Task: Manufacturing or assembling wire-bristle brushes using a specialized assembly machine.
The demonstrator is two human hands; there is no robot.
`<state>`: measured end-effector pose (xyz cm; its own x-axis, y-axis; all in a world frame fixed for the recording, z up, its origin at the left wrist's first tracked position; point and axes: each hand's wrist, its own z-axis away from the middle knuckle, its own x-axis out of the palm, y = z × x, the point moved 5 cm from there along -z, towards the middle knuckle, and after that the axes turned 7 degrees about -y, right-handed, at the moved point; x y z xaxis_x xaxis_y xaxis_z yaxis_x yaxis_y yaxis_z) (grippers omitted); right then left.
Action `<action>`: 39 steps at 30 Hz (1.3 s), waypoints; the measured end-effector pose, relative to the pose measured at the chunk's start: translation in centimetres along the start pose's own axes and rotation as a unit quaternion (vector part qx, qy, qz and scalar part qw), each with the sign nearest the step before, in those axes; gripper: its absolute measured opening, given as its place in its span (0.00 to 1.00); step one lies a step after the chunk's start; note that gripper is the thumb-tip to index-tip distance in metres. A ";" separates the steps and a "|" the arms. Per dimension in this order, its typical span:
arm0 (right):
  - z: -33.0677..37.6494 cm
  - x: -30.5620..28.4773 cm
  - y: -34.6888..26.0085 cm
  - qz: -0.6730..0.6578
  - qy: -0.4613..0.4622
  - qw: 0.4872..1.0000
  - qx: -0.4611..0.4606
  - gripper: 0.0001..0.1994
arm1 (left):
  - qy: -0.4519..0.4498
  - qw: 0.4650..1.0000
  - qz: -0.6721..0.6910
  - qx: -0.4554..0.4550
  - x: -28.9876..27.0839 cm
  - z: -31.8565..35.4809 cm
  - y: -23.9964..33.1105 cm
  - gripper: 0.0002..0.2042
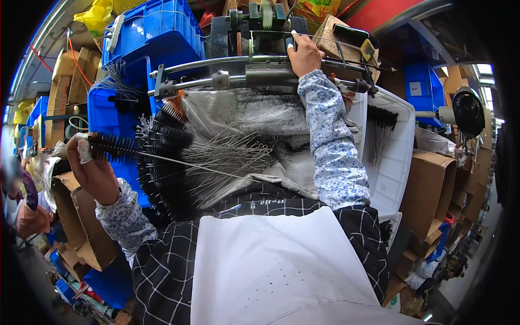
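My left hand (pixel 96 172) is closed on a black bristle tube brush (pixel 112 146), pinching its bristled end. The brush's twisted wire stem slants down to the right across a pile of similar brushes (pixel 168 162). Those lie on my lap, black bristles to the left and looped wire ends to the right. My right hand (pixel 305 54) reaches up to the bench machine (pixel 265 21), fingers bent and closed at a thin wire (pixel 271 31) beside its rollers. What exactly they pinch is hidden. Pale wraps cover fingertips on both hands.
Metal bars (pixel 233 80) cross in front of the machine. Blue crates (pixel 157 32) stand at the left, one holding wire pieces (pixel 116 81). To the right, a white bin (pixel 398 146) holds more black brushes (pixel 381 122). Cardboard boxes (pixel 428 189) and a black fan (pixel 468 111) stand farther right.
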<state>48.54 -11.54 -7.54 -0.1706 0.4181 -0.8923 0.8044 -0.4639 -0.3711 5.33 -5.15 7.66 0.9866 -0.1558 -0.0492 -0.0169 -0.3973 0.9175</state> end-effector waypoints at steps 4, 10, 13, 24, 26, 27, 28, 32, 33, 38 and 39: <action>0.0 1.0 -2.0 0.005 0.000 1.000 0.004 0.17 | -0.059 0.998 0.030 0.002 1.3 -0.2 -0.5 0.08; 0.1 1.3 -3.6 0.020 -0.017 1.000 0.012 0.17 | -0.080 0.995 0.058 0.000 2.7 -0.1 -0.5 0.07; 0.2 1.3 -3.1 0.015 -0.017 1.000 0.011 0.17 | -0.076 0.996 0.041 0.006 2.5 0.0 -0.4 0.07; -0.5 -0.4 2.0 0.008 -0.005 1.000 0.010 0.17 | 0.015 1.000 -0.012 -0.011 -0.9 0.5 1.0 0.06; -0.5 -0.7 4.5 0.014 -0.034 0.999 0.034 0.18 | 0.006 0.999 0.020 -0.029 -0.5 0.1 -0.8 0.07; -0.8 -0.5 5.9 -0.008 -0.050 0.998 0.025 0.18 | -0.030 0.999 0.009 -0.024 0.0 -0.1 -1.0 0.07; -1.5 -0.3 7.1 -0.036 -0.067 0.997 0.011 0.18 | -0.034 0.998 -0.062 0.006 0.2 -0.4 -0.6 0.10; -3.5 -3.7 8.4 0.136 -0.055 0.983 0.106 0.17 | -0.122 0.990 -0.075 -0.016 4.6 -1.0 -0.5 0.10; -3.9 -3.0 8.9 0.193 -0.059 0.976 0.080 0.17 | -0.176 0.983 0.009 -0.041 5.9 -1.2 -0.9 0.10; -4.0 -4.7 11.3 0.083 -0.183 0.977 -0.077 0.13 | -0.292 0.944 0.137 -0.068 9.6 -1.1 -1.0 0.07; -3.0 -6.2 11.4 0.075 -0.174 0.978 -0.085 0.13 | -0.301 0.941 0.134 -0.082 9.9 -1.0 -1.1 0.07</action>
<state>60.43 -17.09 -5.48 -0.2040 0.0497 -0.9777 0.9128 -0.3512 -0.2083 15.25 -5.29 6.55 0.6793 -0.7335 0.0230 -0.1770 -0.1333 0.9751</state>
